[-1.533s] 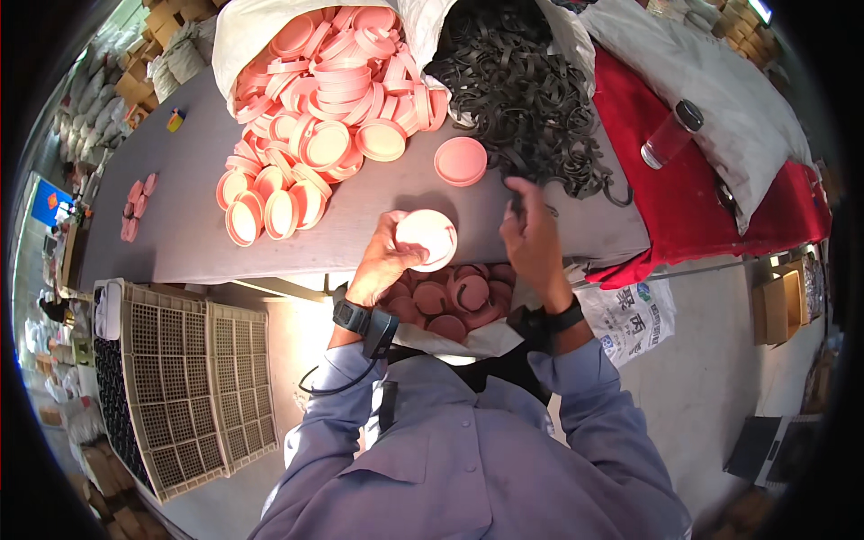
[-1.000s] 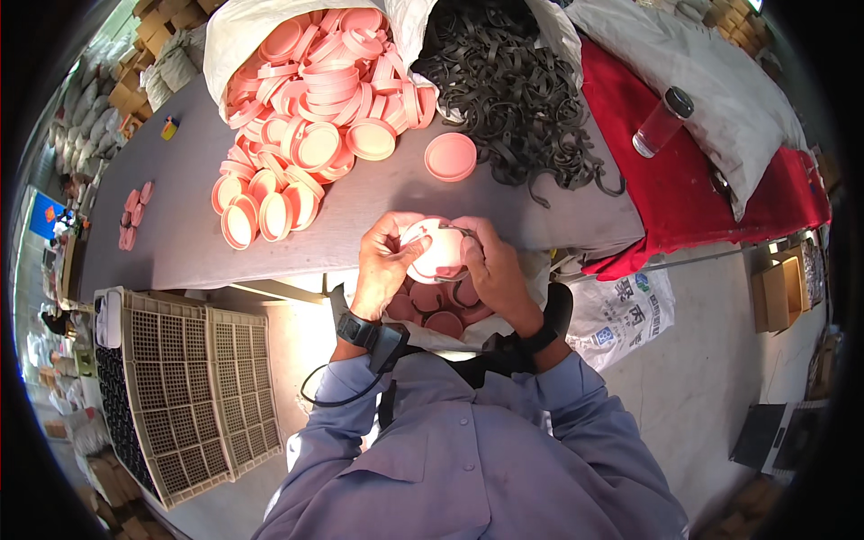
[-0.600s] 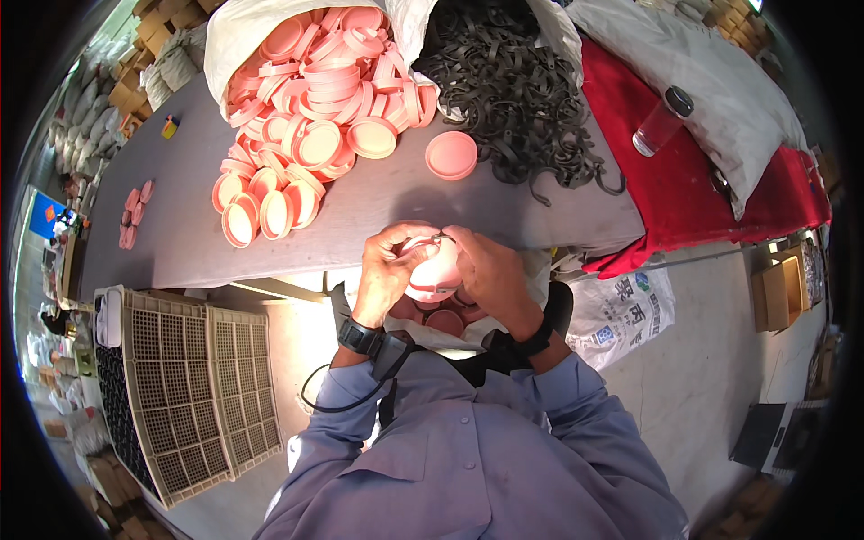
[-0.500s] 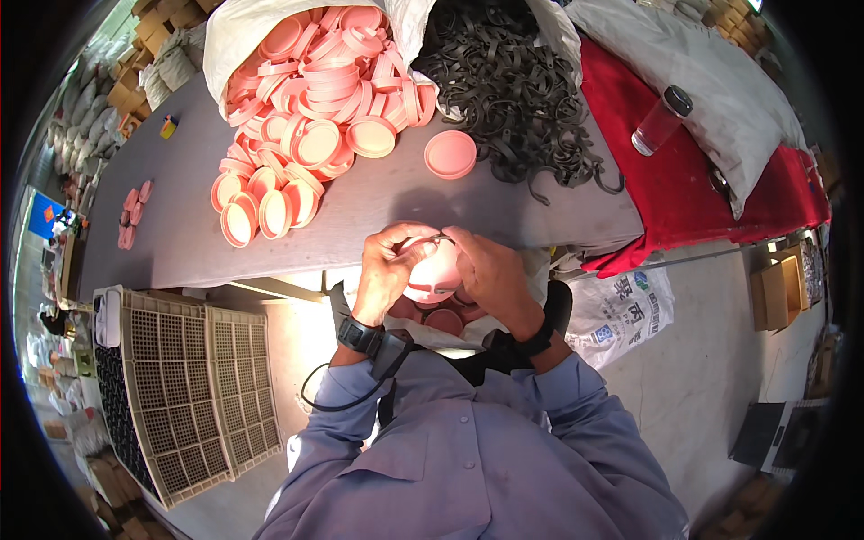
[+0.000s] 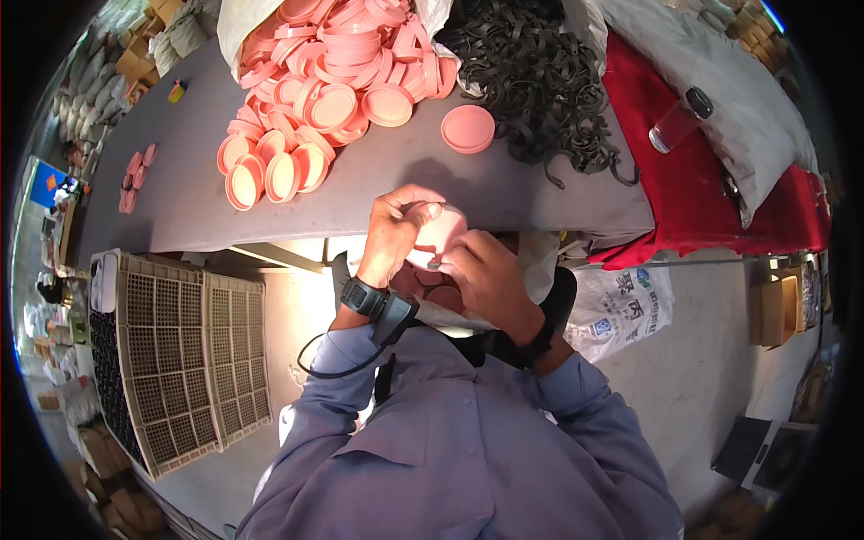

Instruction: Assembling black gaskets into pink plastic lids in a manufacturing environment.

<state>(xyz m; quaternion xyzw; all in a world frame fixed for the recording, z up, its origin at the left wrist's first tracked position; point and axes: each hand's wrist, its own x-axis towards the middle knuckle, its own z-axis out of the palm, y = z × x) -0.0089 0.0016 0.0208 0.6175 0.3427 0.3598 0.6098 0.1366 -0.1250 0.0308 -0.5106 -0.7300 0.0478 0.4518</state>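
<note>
Between my hands, just off the table's near edge, is a round pink lid [image 5: 441,229]. My left hand [image 5: 392,232] grips its left side, with the thumb across its face. The closed fingers of my right hand [image 5: 486,277] pinch its lower right edge, where a small dark piece [image 5: 434,265] shows; how that piece is attached I cannot tell. Below my hands, a white bag [image 5: 538,270] in front of my lap holds more pink lids [image 5: 443,297]. One lone pink lid [image 5: 468,129] lies on the table beyond my hands.
A heap of pink lids [image 5: 331,108] spills from a white sack on the grey table [image 5: 193,193]. Black straps [image 5: 531,90] are piled beside it. On the red cloth [image 5: 630,193] stand a clear bottle [image 5: 679,120] and a large white sack [image 5: 747,117]. Beige crates [image 5: 171,351] stand at left.
My right hand has moved from the lid's upper right edge down to its lower edge. My left hand still holds the lid, now tilted differently. The view has shifted slightly.
</note>
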